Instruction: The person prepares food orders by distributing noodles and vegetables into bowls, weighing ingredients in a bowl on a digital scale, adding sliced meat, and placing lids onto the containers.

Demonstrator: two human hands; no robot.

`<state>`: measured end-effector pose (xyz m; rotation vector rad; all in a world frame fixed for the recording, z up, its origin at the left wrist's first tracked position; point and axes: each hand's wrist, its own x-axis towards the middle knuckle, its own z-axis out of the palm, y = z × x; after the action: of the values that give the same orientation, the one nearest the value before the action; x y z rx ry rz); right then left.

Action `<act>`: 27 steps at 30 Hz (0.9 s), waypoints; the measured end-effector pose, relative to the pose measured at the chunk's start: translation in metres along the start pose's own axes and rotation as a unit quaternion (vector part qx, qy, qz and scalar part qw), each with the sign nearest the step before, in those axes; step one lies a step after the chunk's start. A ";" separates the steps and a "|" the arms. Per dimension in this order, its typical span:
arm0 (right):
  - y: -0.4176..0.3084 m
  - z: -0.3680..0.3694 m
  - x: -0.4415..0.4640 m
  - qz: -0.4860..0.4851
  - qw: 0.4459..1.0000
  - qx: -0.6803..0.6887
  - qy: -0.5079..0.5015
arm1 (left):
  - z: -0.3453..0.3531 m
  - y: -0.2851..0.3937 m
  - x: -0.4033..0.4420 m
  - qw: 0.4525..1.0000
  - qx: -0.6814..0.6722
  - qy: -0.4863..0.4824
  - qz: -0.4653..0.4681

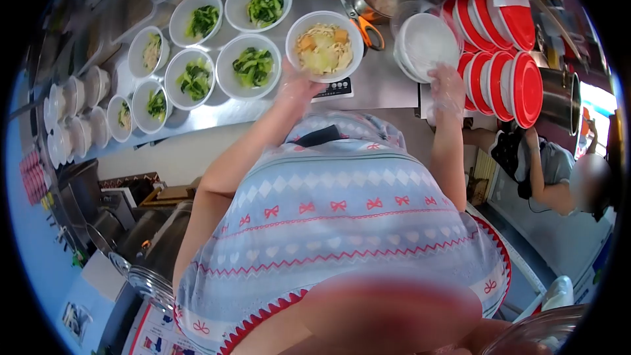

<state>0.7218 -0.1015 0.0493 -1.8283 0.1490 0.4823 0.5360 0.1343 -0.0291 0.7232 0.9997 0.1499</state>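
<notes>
The person [338, 253] is wearing a pale-blue apron [335, 220] with white diamonds [335, 174], red bows [338, 206] and jagged red trim [263, 323]; a clear glove [448, 95] is covering the right hand [447, 85].

We count eight filled bowls [246, 93] and two rows of red lids [527, 90]. Besides those, we see one pair of scissors [365, 28] and one scale [335, 89].

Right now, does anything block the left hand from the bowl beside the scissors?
Nothing visible does: the left hand is right at the near-left edge of the bowl. The orange-handled scissors lie on the bowl's other side, out of that hand's way.
</notes>
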 end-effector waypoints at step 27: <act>0.114 0.112 -0.003 -0.426 0.645 -0.507 -0.382 | -0.144 0.040 -0.074 0.979 -0.160 -0.009 0.128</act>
<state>0.6520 -0.0320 -0.0771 -2.2237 -1.8418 0.6424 0.3865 0.2027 0.0003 0.5526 0.8370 0.5165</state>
